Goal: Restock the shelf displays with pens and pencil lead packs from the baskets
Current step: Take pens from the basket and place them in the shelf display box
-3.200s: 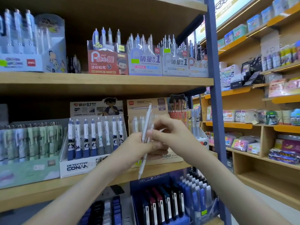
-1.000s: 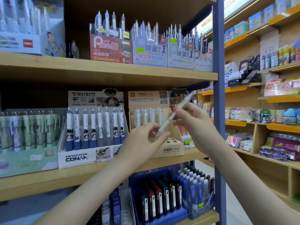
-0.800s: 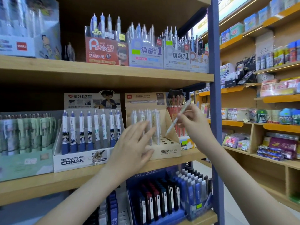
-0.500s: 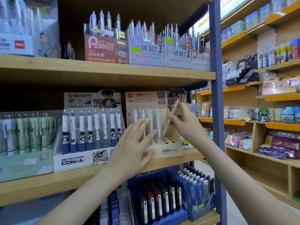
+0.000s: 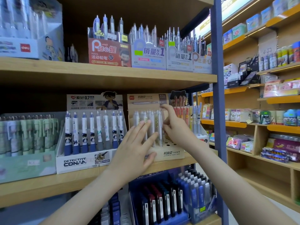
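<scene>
Pressing wide-spread left hand (image 5: 134, 151) against beige cardboard pen display (image 5: 172, 154); pinching upright translucent white plastic pen (image 5: 160, 135) at row's end with right hand (image 5: 175, 127).

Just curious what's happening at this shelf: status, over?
Left hand open, flat against tan display. Right hand pinches white pen, upright in the display. Nothing in the way.

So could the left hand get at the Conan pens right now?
Probably yes. The left hand lies open on the beige display, holding nothing; the Conan pens stand just beside it, nothing between. The right hand, pinching a pen, is clear of them.
</scene>
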Demonstrator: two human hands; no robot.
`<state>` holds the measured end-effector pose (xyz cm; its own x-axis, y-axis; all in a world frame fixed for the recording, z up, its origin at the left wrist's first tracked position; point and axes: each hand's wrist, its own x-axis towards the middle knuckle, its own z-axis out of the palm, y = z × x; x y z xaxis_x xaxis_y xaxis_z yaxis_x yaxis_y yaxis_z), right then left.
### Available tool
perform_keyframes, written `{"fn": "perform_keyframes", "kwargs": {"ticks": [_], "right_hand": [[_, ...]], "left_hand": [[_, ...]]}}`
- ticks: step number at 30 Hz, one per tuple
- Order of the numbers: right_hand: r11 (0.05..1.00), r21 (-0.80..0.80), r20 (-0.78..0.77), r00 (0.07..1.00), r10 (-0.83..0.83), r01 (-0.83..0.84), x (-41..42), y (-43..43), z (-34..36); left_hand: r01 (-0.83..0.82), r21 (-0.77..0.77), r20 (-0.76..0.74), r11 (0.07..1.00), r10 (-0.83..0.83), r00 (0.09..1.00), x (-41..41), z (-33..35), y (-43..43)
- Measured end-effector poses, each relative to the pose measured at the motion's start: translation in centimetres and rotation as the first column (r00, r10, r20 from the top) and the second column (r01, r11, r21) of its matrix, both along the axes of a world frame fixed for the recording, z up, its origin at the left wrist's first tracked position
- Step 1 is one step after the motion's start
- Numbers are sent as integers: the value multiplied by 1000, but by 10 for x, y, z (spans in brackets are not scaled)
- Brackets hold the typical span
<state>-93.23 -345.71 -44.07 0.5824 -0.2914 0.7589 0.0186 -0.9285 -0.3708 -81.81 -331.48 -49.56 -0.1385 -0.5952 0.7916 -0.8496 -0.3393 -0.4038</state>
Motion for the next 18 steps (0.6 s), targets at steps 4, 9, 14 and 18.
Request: {"fn": "perform_keyframes", "kwargs": {"ticks": [4,9,14,18], "right_hand": [[999,30,-25,999,-36,36,1,-3,-5],[997,81,-49,999,10,-6,-2,-6,-5],[999,21,29,999,-42,42,2,-9,-13],[999,15,7,999,-41,41,2,-9,-13]], "left_hand": [[-8,2,1,1000,8,1000,1,-1,-1],[-38,6,30,999,38,999,2,0,-1],[-47,8,39,999,47,998,3,0,-1],[-31,16,25,999,30,999,4,0,-2]]}}
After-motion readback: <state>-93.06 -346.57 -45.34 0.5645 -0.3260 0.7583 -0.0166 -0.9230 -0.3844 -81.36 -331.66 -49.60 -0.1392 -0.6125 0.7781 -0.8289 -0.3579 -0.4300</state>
